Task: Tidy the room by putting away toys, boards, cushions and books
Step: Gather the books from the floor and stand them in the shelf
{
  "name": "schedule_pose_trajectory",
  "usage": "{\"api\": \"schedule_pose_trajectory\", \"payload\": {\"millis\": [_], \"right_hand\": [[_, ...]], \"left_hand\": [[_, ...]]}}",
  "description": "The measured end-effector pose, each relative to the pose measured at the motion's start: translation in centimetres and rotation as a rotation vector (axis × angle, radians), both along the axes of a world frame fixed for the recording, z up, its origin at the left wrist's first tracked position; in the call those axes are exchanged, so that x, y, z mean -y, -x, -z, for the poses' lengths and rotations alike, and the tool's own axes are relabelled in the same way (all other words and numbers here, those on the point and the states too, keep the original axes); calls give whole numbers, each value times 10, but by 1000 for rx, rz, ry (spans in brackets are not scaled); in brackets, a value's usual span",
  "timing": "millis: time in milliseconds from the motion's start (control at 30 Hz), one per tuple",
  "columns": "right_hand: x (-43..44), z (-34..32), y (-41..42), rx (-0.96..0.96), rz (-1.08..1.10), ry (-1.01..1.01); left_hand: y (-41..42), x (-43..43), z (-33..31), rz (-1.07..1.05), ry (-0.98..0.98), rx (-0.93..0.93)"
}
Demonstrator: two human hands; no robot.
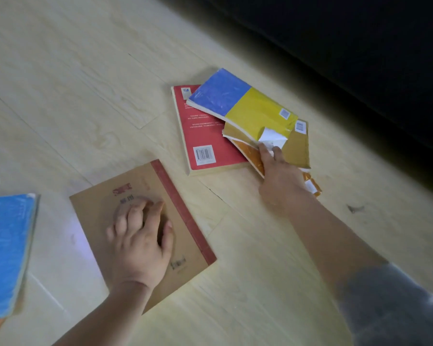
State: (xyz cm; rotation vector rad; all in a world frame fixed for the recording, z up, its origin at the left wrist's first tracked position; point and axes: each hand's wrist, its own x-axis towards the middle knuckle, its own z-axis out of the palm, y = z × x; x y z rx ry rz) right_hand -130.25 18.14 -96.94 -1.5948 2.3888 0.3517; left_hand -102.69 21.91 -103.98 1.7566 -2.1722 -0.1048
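Observation:
Several books lie on the pale wood floor (73, 83). My left hand (141, 238) rests on a thin brown book with a red spine (183, 233), fingers bent on its cover. A red book (198, 136) lies face down with its barcode up. Across it lies a blue and yellow book (240, 101) with a torn cover. Under that sits a tan book (298, 148) and an orange one (253, 156). My right hand (278, 176) grips the near edge of this small pile, thumb on top by the peeled white flap.
A blue book (5, 250) lies at the left edge of view. A dark piece of furniture (348, 46) fills the upper right, close behind the pile. A small dark scrap (355, 209) lies on the floor to the right.

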Motion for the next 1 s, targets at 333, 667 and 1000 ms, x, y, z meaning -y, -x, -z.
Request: {"api": "schedule_pose_trajectory", "payload": {"millis": [333, 667, 1000], "right_hand": [[-160, -3, -71, 93, 108, -56], [-234, 7, -122, 55, 61, -110], [-327, -30, -162, 321, 55, -244]], "left_hand": [[-3, -3, 2, 12, -2, -37], [-3, -6, -6, 67, 44, 86], [-18, -86, -27, 202, -300, 5]]}}
